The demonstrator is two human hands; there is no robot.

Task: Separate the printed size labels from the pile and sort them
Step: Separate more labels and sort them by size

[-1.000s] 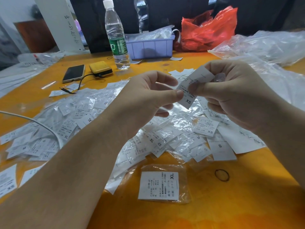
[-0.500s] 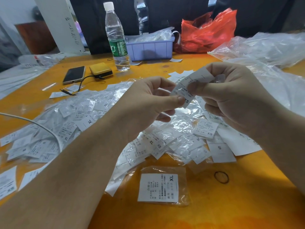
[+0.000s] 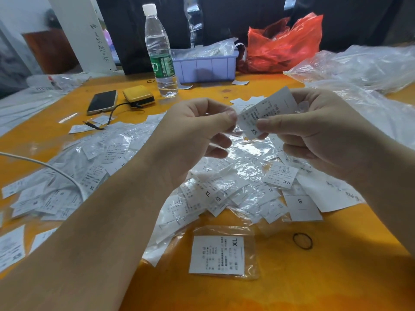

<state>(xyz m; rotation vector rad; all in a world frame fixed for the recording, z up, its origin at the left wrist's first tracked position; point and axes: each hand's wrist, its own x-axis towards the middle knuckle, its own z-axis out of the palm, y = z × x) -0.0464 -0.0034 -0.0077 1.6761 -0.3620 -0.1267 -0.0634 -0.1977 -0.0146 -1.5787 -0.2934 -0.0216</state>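
A pile of white printed size labels (image 3: 226, 187), many in clear sleeves, covers the middle of the orange table (image 3: 314, 277). Above it both hands hold one white XS label (image 3: 267, 113). My right hand (image 3: 314, 131) pinches the label's lower edge between thumb and fingers. My left hand (image 3: 197, 133) pinches at its left edge, thumb tip touching it. A bagged XL label (image 3: 217, 254) lies alone near the front. An S label (image 3: 302, 207) and another XS label (image 3: 281, 176) lie at the pile's right side.
A water bottle (image 3: 160, 55), a phone (image 3: 102, 102) and a yellow power bank (image 3: 138, 95) with cable stand at the back. A lavender bin (image 3: 206, 66), a red bag (image 3: 283, 43) and clear plastic bags (image 3: 368, 68) lie behind. A black rubber band (image 3: 302, 241) lies front right.
My left hand's thumb and finger shifted from the label's lower part up to its left edge. The XS label stayed between both hands, tilting slightly.
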